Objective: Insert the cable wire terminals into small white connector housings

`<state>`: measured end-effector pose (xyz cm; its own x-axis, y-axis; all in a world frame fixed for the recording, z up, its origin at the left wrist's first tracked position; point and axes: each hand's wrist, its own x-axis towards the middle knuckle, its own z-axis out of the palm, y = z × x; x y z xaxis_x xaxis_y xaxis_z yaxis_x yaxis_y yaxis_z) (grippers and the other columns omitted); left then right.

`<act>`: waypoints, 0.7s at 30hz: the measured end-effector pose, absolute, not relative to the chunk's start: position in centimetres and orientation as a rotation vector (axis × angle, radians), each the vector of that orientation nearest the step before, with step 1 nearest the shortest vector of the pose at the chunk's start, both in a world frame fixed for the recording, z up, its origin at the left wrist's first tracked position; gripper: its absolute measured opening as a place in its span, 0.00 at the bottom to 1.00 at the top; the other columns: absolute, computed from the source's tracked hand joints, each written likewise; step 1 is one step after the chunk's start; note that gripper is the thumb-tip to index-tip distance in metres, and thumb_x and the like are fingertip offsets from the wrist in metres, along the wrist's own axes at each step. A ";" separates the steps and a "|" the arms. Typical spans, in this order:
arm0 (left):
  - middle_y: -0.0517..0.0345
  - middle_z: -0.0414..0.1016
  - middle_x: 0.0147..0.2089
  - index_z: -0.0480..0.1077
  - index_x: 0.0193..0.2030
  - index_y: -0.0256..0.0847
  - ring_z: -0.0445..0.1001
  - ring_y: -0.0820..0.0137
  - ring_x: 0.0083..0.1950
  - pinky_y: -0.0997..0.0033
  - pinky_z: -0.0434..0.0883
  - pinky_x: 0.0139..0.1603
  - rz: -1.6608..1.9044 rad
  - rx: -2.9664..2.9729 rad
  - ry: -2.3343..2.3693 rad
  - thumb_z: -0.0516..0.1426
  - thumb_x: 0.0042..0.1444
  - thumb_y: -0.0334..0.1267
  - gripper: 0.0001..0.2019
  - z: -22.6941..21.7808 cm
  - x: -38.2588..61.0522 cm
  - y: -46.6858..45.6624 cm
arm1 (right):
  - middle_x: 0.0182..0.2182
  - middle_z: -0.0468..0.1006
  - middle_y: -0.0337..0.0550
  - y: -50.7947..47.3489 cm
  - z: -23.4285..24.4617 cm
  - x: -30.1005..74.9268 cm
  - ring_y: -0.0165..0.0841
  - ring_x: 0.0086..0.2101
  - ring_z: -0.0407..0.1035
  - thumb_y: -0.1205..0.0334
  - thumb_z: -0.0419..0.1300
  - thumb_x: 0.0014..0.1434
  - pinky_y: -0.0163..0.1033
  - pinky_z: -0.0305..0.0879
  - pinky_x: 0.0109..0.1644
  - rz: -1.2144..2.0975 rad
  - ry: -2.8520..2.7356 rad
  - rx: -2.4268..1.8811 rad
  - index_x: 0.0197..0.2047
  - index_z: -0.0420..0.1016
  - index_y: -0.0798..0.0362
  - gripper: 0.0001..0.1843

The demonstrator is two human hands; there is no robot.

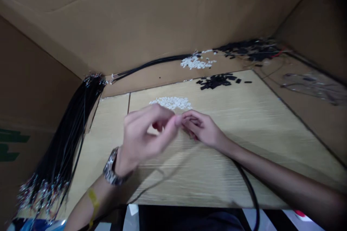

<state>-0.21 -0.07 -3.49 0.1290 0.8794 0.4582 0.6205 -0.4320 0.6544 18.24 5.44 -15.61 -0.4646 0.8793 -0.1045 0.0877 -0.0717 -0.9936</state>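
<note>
Over the worktop's (271,133) middle, the left hand (146,135) and right hand (203,130) meet, fingers pinched narrow on something too blurred to name. A cable (251,187) trails off the near edge. White pieces (172,103) and black pieces (217,80) by the far edge, and the bundle (67,140) at the left edge, look plentiful, so much seems left.

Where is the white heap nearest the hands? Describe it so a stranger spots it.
Start at the pale wood-grain board in the cardboard booth. Beyond the left hand and right hand lies a flat heap of small white plastic pieces. Unlike the pile of black pieces further right, it is white; unlike the other white heap, it lies on the board, not the ledge behind.
</note>
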 end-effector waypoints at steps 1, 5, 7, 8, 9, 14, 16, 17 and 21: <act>0.58 0.75 0.31 0.72 0.34 0.39 0.71 0.74 0.29 0.76 0.69 0.28 1.209 2.094 1.399 0.58 0.60 0.38 0.07 -4.8 -0.3 1.5 | 0.26 0.73 0.37 5.5 -15.5 18.2 0.23 0.17 0.61 0.52 0.58 0.61 0.31 0.56 0.19 1.583 -1.576 -1.053 0.39 0.69 0.54 0.13; 0.52 0.76 0.46 0.72 0.50 0.39 0.74 0.71 0.39 0.78 0.70 0.30 0.782 1.942 1.286 0.61 0.59 0.42 0.14 -9.3 -1.4 5.0 | 0.28 0.74 0.36 5.4 -14.8 18.2 0.23 0.19 0.61 0.57 0.56 0.62 0.30 0.58 0.22 1.531 -1.587 -1.024 0.38 0.68 0.53 0.07; 0.53 0.78 0.43 0.73 0.49 0.39 0.75 0.70 0.40 0.76 0.71 0.34 0.735 1.874 1.217 0.61 0.59 0.43 0.14 -10.9 -1.8 5.3 | 0.27 0.73 0.36 5.4 -14.5 18.2 0.22 0.19 0.61 0.60 0.56 0.61 0.30 0.58 0.22 1.524 -1.592 -1.010 0.36 0.69 0.53 0.05; 0.53 0.78 0.42 0.74 0.47 0.39 0.76 0.69 0.41 0.74 0.72 0.37 0.749 1.853 1.199 0.61 0.60 0.42 0.12 -11.4 -1.8 5.2 | 0.27 0.72 0.35 5.4 -14.5 18.3 0.22 0.19 0.61 0.61 0.56 0.60 0.29 0.57 0.22 1.521 -1.592 -1.005 0.36 0.69 0.53 0.04; 0.53 0.79 0.41 0.75 0.45 0.39 0.76 0.69 0.41 0.73 0.72 0.38 0.770 1.847 1.192 0.60 0.60 0.42 0.11 -11.9 -1.8 5.1 | 0.26 0.72 0.35 5.4 -14.5 18.3 0.22 0.19 0.61 0.62 0.56 0.60 0.29 0.56 0.21 1.519 -1.592 -1.001 0.36 0.69 0.53 0.04; 0.53 0.78 0.35 0.76 0.37 0.37 0.73 0.71 0.34 0.73 0.69 0.33 0.875 1.854 1.256 0.61 0.59 0.40 0.08 -13.6 -1.1 4.8 | 0.26 0.71 0.34 5.5 -14.9 18.1 0.22 0.19 0.59 0.62 0.56 0.60 0.29 0.54 0.20 1.501 -1.583 -1.014 0.36 0.69 0.52 0.03; 0.53 0.77 0.34 0.74 0.36 0.36 0.72 0.72 0.31 0.75 0.68 0.30 0.901 1.837 1.263 0.60 0.59 0.41 0.09 -14.0 -0.9 4.9 | 0.24 0.70 0.34 5.6 -15.1 18.1 0.23 0.19 0.58 0.62 0.57 0.59 0.29 0.54 0.21 1.494 -1.585 -1.018 0.35 0.69 0.52 0.03; 0.53 0.77 0.33 0.74 0.36 0.35 0.71 0.73 0.30 0.76 0.68 0.28 0.907 1.825 1.259 0.60 0.59 0.41 0.09 -14.2 -0.8 4.9 | 0.24 0.69 0.33 5.6 -15.1 18.1 0.24 0.20 0.59 0.62 0.57 0.59 0.30 0.54 0.21 1.493 -1.588 -1.017 0.35 0.69 0.52 0.03; 0.55 0.75 0.30 0.72 0.35 0.36 0.69 0.75 0.25 0.78 0.66 0.24 0.914 1.766 1.222 0.60 0.58 0.39 0.08 -14.5 -0.8 5.0 | 0.25 0.67 0.33 5.4 -15.2 18.3 0.25 0.24 0.60 0.63 0.56 0.61 0.31 0.57 0.25 1.509 -1.585 -0.989 0.35 0.67 0.51 0.02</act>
